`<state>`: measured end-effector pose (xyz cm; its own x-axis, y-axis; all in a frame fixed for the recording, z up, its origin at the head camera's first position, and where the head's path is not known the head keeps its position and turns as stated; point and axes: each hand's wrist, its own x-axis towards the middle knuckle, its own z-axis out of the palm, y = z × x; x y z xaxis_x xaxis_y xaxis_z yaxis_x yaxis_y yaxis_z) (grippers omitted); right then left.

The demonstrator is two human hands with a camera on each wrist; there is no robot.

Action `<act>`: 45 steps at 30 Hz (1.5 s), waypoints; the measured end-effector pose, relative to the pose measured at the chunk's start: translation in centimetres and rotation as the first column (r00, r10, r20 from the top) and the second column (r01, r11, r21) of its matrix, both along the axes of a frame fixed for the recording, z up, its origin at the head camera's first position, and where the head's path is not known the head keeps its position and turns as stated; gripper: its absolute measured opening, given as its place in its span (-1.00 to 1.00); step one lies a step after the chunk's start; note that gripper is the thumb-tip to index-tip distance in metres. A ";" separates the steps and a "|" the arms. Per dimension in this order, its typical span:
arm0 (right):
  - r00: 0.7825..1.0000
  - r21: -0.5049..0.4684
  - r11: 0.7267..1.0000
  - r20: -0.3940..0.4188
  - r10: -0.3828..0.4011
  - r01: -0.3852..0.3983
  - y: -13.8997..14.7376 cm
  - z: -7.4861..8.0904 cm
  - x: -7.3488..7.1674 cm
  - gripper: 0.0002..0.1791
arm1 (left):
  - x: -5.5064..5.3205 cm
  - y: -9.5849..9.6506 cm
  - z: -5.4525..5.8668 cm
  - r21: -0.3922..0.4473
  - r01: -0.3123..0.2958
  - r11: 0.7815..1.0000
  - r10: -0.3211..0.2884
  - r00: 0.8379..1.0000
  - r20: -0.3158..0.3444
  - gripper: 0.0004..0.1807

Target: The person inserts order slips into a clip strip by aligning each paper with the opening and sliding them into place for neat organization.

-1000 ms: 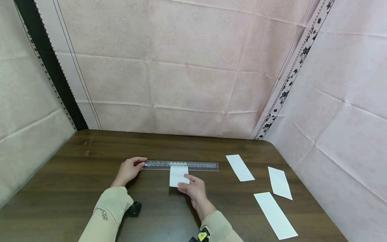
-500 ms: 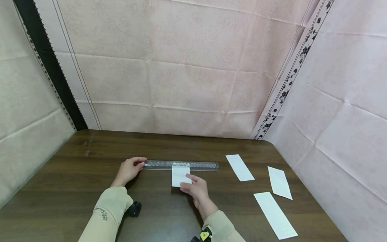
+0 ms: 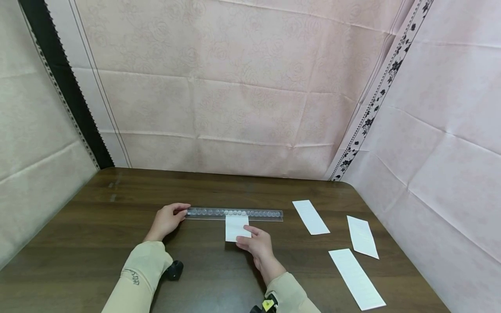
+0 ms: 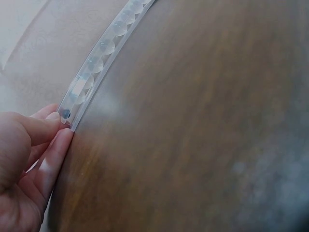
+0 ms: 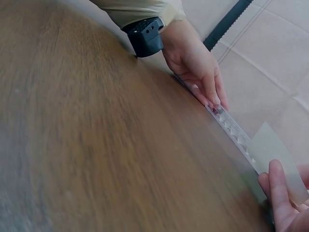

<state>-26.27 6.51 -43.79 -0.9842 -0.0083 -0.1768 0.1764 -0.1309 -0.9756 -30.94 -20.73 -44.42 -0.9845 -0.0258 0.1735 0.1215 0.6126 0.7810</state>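
Observation:
A long clear plastic ruler (image 3: 266, 214) with a row of round shapes along it lies crosswise on the brown table. My left hand (image 3: 166, 221) pinches its left end between thumb and fingers, seen close up in the left wrist view, where the ruler (image 4: 107, 47) runs up and away. My right hand (image 3: 257, 245) pinches the right edge of a small white paper slip (image 3: 235, 228). The slip's far edge overlaps the middle of the ruler, and the ruler's round shapes show across it. In the right wrist view the slip (image 5: 270, 145) stands beside the fingers.
Three more white paper slips lie on the right of the wooden table (image 3: 188, 278): one near the back (image 3: 311, 217), one by the right edge (image 3: 362, 237), a longer one in front (image 3: 357, 279). Pale patterned cloth (image 3: 235, 100) hangs around the table.
My right hand has slid the paper slip a little to the right along the ruler. The left hand and the ruler have stayed in place.

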 end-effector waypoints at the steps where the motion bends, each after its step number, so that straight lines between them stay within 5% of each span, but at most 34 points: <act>1: 1.000 0.002 1.000 0.006 -0.001 0.001 0.1 0.0 0.0 -0.51 | 0.0 0.0 0.0 0.000 0.000 1.000 0.000 1.000 0.001 -0.72; 45: 0.999 0.041 0.999 0.024 -0.027 0.026 3.0 -0.3 -0.6 -0.50 | 0.1 0.1 0.3 -0.005 0.004 1.000 -0.004 1.000 0.011 -0.72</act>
